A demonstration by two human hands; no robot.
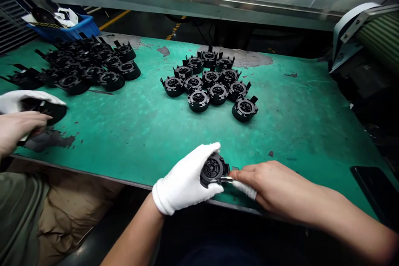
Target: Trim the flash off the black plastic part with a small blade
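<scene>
My left hand (187, 181), in a white glove, grips a round black plastic part (213, 168) just above the near edge of the green table (140, 133). My bare right hand (268, 183) holds a small metal-tipped tool (226, 179) with a white-wrapped handle, its tip touching the side of that part. A cluster of several similar black parts (212, 85) lies in the middle of the table, beyond my hands.
A larger heap of black parts (84, 66) lies at the far left beside a blue bin (62, 25). A co-worker's hands (21, 118) hold a black part at the left edge. A machine (364, 45) stands at the right. A dark flat object (378, 193) lies near right.
</scene>
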